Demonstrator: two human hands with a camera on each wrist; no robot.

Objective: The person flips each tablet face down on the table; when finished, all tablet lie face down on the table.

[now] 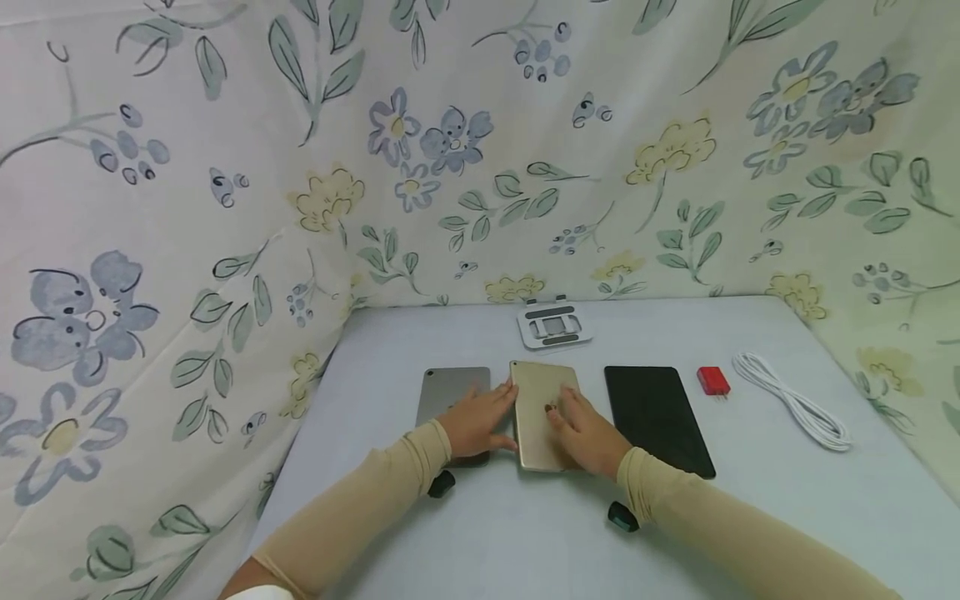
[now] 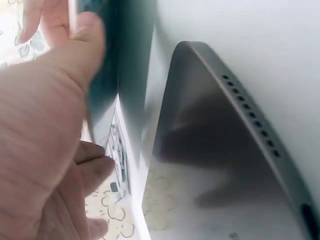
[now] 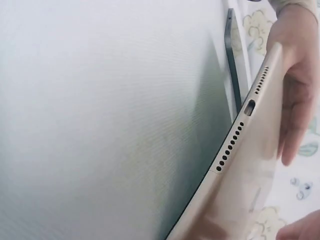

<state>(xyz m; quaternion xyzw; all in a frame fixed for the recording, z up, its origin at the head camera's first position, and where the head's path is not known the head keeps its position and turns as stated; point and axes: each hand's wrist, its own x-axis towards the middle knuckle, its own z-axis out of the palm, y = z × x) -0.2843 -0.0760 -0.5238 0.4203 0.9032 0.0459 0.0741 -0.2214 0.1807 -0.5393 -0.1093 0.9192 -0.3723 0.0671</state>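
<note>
A: Head view, centre of frame. Gold tablet point(image 1: 542, 412) lies back up on the pale grey table point(image 1: 750, 500), between the grey tablet point(image 1: 450, 390) at its left and the black tablet point(image 1: 656, 417) at its right.

B: Left hand?

A: Left hand point(image 1: 480, 421) lies over the lower part of the grey tablet, fingers stretched right and touching the gold tablet's left edge. In the left wrist view the thumb point(image 2: 85, 45) presses along that edge. Fingers look fairly straight, not wrapped round it.

B: Right hand?

A: Right hand point(image 1: 588, 433) rests flat on the gold tablet's lower right part, fingers extended toward upper left, slightly spread. It grips nothing that I can see.

B: Is the gold tablet flat on the table?

A: The right wrist view shows its speaker-hole edge point(image 3: 235, 145) tilted, with shadow under it. The edge seems raised off the table there, but I cannot tell how far.

B: Other items?

A: A folded silver stand point(image 1: 553, 323) sits above the gold tablet, near the back of the table. A red charger plug point(image 1: 713, 381) lies just right of the black tablet, and a coiled white cable point(image 1: 791, 400) lies further right. Floral cloth point(image 1: 225, 208) hangs behind and at both sides. Tan sleeves cover both forearms.
</note>
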